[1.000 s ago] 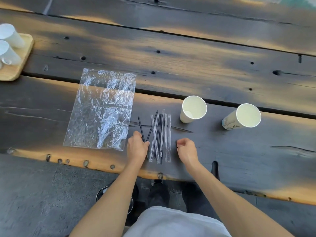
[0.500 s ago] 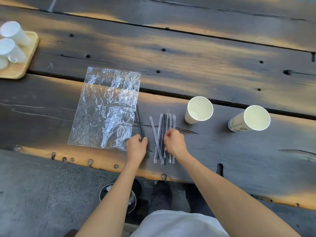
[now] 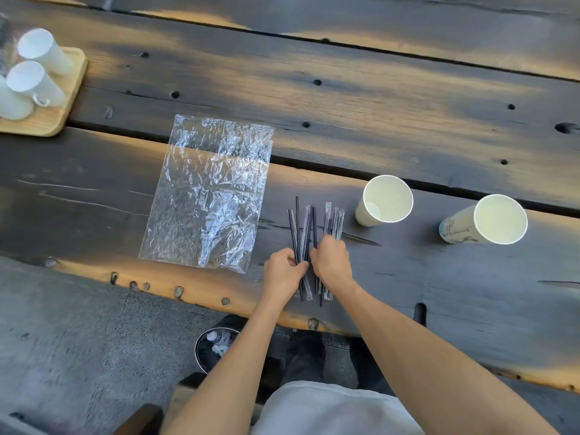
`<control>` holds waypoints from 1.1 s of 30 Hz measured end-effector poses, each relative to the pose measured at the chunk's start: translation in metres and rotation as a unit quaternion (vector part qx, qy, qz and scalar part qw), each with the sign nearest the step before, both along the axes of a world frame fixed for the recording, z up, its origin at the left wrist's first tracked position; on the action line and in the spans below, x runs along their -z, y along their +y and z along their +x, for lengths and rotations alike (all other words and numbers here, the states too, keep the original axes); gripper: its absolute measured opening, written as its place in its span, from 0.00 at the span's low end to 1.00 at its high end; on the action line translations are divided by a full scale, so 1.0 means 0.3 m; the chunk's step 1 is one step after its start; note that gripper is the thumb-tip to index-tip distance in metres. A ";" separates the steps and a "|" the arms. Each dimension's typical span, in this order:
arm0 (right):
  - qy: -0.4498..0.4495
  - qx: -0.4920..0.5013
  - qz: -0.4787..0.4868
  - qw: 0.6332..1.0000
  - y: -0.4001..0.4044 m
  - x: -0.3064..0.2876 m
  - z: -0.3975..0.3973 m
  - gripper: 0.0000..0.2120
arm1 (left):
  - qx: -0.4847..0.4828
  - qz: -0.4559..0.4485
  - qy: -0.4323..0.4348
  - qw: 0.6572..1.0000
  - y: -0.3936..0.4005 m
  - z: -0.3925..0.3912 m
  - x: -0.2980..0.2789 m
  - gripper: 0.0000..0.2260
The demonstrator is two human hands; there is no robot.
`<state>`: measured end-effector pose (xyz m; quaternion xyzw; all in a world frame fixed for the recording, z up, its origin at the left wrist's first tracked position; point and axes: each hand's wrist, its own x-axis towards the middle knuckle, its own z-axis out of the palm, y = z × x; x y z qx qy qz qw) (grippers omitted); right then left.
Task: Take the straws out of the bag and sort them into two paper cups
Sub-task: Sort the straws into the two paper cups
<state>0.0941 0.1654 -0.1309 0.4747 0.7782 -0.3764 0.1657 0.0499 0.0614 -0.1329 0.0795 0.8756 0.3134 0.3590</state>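
You find almost nothing readable here. The right-hand paper cup (image 3: 483,220) carries a teal and dark printed design on its side wall, with what look like lines of small lettering near its base, but the print is too small and blurred for you to make out a single word. The other paper cup (image 3: 384,200) shows you a plain side. The clear bag (image 3: 207,196) bears no print you can read, and no numbers or signs show elsewhere.
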 end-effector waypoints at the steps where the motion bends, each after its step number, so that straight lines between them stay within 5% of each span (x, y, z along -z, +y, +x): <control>1: 0.004 0.015 -0.015 1.000 0.001 -0.002 -0.006 0.06 | 0.004 -0.007 0.007 1.000 0.010 0.001 0.002 0.19; 10: 0.055 0.140 -0.077 0.986 0.046 -0.035 0.040 0.08 | 0.021 -0.101 0.055 0.993 0.081 0.022 0.007 0.17; 19: 0.027 0.018 -0.024 0.999 0.052 0.006 0.073 0.06 | 0.038 -0.142 0.054 0.988 0.121 -0.002 0.000 0.08; 33: -0.013 -0.024 0.001 1.000 0.068 0.026 0.054 0.07 | 0.051 -0.105 0.040 0.992 0.116 -0.018 0.025 0.14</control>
